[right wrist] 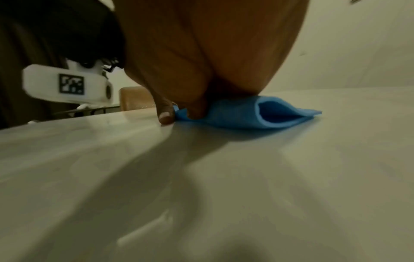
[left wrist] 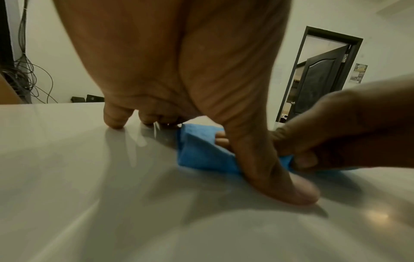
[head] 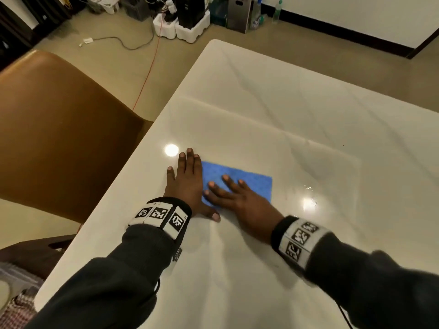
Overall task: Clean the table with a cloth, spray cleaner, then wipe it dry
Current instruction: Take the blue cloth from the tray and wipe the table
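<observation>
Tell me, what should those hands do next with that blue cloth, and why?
Probably slide the blue cloth across the table under the right hand, which lies flat on it. The left hand rests flat beside it on the bare top, and droplets glisten just to the right.

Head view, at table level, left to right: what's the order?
Brown chair → left hand, flat on the table at the cloth's left edge → blue cloth → right hand, fingers spread flat on the cloth → wet glare spot.
</observation>
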